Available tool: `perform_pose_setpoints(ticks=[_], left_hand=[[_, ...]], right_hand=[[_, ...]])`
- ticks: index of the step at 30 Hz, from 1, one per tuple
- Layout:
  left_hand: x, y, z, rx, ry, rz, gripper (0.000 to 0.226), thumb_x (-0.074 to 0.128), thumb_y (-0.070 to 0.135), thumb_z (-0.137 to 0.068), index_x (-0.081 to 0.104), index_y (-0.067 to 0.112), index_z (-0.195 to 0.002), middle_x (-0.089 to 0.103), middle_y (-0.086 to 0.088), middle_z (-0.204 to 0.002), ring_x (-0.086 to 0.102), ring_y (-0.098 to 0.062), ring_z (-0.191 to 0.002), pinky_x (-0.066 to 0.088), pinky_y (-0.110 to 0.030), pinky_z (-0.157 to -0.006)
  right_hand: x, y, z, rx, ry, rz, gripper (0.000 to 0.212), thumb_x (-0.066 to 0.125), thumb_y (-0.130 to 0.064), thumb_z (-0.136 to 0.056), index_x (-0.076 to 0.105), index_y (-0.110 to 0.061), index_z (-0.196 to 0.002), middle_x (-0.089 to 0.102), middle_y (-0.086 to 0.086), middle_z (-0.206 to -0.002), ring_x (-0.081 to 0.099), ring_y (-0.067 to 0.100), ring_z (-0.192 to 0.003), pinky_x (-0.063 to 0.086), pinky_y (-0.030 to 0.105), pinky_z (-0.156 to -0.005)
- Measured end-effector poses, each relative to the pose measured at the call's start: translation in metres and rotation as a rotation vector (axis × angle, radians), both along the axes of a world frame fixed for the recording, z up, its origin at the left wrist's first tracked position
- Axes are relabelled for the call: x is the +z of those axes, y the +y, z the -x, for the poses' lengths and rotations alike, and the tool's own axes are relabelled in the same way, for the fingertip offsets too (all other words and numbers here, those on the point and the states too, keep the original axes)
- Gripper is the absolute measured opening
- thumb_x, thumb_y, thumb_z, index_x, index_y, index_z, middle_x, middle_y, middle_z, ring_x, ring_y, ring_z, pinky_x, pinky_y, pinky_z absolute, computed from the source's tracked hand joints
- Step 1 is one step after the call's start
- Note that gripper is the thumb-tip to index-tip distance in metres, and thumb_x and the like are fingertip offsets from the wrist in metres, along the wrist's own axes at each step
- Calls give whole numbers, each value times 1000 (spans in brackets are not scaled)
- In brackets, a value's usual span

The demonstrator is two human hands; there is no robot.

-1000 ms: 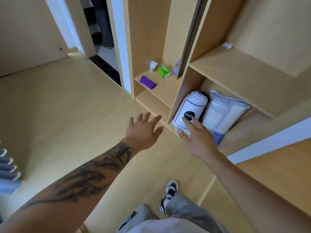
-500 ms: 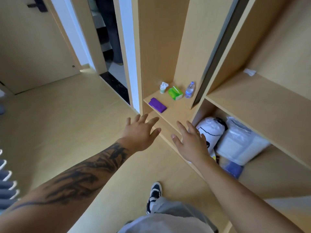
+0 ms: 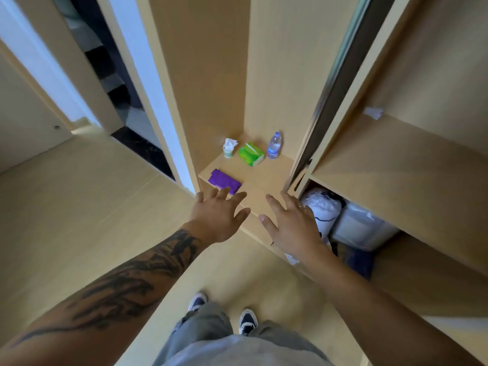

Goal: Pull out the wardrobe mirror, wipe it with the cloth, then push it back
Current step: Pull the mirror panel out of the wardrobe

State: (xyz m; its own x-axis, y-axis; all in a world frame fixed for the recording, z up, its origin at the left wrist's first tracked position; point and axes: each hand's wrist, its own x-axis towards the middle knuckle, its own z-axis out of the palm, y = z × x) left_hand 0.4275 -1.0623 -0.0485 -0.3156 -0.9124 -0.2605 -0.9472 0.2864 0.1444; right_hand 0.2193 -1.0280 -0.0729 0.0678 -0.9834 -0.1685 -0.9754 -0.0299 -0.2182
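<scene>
A folded purple cloth lies at the front left of a wardrobe shelf. The pull-out mirror shows only as a dark, metal-edged strip, tucked edge-on between two wardrobe panels to the right of the shelf. My left hand hovers with fingers spread, its fingertips just over the near end of the cloth. My right hand is also spread, reaching toward the shelf's front edge near the mirror's lower end. Neither hand holds anything.
On the shelf stand a white cup with tissue, a green tissue pack and a water bottle. White bags fill the lower right compartment. A doorway opens at the left. My shoes are on the wooden floor.
The view has moved forward and up toward the wardrobe. Both hands rose from near the floor and white bags to the shelf with the purple cloth.
</scene>
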Motion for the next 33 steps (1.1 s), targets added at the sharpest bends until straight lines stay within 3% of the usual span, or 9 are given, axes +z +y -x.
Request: perform_pose_setpoints(ticks=[6,13,20,22,25,29,33], left_hand=[[-7,-75,15,-151,82,-48,60,31,67,-106,31,45,-162,34,-3,-170,29,-28,-157,22,-55,-125],[5,-169,25,-401,81,4,61,46,64,-103,37,42,-159,37,-3,-169,34,-26,-155,23,-52,-122],[28,-232,56,-564,222,12,58,55,60,-101,49,36,-153,64,1,-143,64,-25,-127,50,-44,-104],[36,-246,69,-579,241,-14,56,55,61,-101,51,36,-150,67,1,-139,67,-25,-120,53,-39,-97],[50,-258,89,-568,366,-68,56,60,59,-100,53,34,-150,66,0,-141,65,-24,-125,51,-35,-97],[73,-258,110,-546,576,-100,62,64,60,-98,51,34,-153,66,3,-140,64,-19,-121,41,-26,-87],[95,-248,119,-558,610,-53,68,61,61,-99,40,38,-159,63,4,-147,66,-21,-123,46,-29,-89]], right_hand=[[12,-32,0,-215,29,25,58,37,-61,-106,41,-30,-155,35,8,-164,36,30,-149,33,49,-117],[42,-63,-15,-504,-18,60,61,39,-59,-106,37,-27,-158,38,6,-162,44,32,-143,41,49,-113],[82,-98,-22,-725,-67,162,63,45,-58,-106,34,-24,-159,44,3,-158,48,32,-140,44,49,-112],[95,-108,-21,-777,-87,208,64,44,-58,-106,30,-26,-159,43,1,-158,48,33,-138,45,48,-109],[121,-124,-16,-851,-61,319,67,42,-59,-106,21,-29,-162,40,-1,-159,51,32,-135,48,48,-100],[159,-136,-13,-910,-72,498,73,46,-52,-107,8,-29,-165,51,5,-151,59,33,-124,45,42,-84],[196,-138,-19,-819,-104,668,78,49,-40,-108,-2,-31,-166,60,6,-143,66,31,-116,56,45,-91]])
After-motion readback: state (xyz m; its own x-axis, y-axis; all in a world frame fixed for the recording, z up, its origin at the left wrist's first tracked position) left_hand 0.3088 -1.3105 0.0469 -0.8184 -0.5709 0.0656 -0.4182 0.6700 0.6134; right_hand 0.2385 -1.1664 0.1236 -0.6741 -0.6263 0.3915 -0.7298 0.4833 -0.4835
